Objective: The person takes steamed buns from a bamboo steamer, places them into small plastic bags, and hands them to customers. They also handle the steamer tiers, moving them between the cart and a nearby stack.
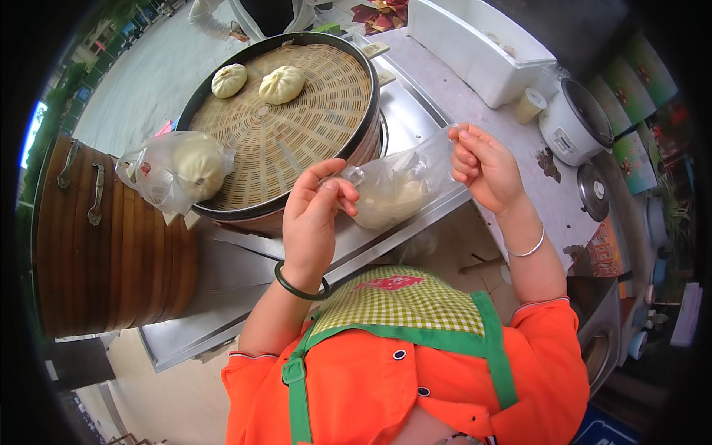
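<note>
My left hand (317,217) pinches one top corner of a clear plastic bag (397,189), and my right hand (483,167) pinches the other, so the bag's top is stretched between them. Pale buns lie inside it; how many I cannot tell. Behind the bag stands a round bamboo steamer (334,128) with two pleated steamed buns, one bun (229,80) near its far left rim and another bun (282,85) beside it. A second plastic bag (150,172) with a bun (199,166) inside rests at the steamer's near left rim.
Stacked wooden steamers (117,245) with metal handles stand at the left. On the right counter are a white foam box (473,61), a lidded cup (530,105), a rice cooker (573,125) and a pot lid (593,192). Another person's hand (239,33) shows beyond the steamer.
</note>
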The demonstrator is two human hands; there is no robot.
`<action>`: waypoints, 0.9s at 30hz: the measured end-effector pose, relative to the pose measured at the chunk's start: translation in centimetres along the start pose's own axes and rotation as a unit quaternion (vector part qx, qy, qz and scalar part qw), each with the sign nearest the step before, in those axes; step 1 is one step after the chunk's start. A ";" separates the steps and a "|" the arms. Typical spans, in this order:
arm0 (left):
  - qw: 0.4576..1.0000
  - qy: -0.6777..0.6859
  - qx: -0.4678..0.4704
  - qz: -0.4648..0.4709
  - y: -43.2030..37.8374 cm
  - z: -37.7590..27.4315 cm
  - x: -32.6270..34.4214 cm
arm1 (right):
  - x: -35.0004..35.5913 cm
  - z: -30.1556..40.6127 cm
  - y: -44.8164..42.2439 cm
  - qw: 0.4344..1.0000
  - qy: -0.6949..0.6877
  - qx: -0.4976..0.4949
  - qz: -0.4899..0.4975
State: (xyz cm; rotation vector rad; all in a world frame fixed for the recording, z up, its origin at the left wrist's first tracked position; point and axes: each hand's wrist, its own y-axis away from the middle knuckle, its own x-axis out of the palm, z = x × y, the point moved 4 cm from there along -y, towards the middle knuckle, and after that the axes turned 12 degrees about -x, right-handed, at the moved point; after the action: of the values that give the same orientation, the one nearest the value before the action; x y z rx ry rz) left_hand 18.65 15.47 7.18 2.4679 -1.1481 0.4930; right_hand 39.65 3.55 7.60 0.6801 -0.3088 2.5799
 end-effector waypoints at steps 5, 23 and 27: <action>0.999 -0.024 -0.004 0.023 -0.5 -2.2 -0.4 | 2.4 0.7 -1.5 0.998 0.045 0.019 0.045; 0.994 -0.026 -0.101 0.035 0.3 0.1 -1.9 | 1.8 -2.4 -0.6 0.928 0.334 -0.052 0.155; 0.992 -0.041 -0.112 0.035 0.0 -0.3 -2.0 | 5.3 -3.0 -1.8 0.824 0.519 -0.138 0.181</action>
State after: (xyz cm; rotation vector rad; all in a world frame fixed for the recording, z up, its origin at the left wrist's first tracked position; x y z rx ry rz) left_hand 17.38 16.86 6.52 2.2797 -1.2536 0.2680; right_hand 35.20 7.99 7.95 -0.9806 -0.4391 2.7182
